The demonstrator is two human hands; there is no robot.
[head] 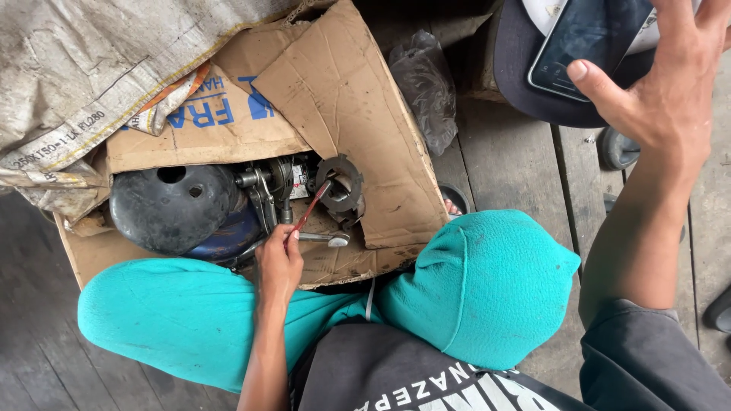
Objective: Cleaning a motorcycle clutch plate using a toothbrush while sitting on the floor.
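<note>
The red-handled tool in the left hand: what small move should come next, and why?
Probably press the tip a little deeper into the round metal part. The left hand grips the red-handled tool, whose tip already meets that part on the motor assembly. The right hand is raised and open, away from the work, so it could come down to steady the assembly.
</note>
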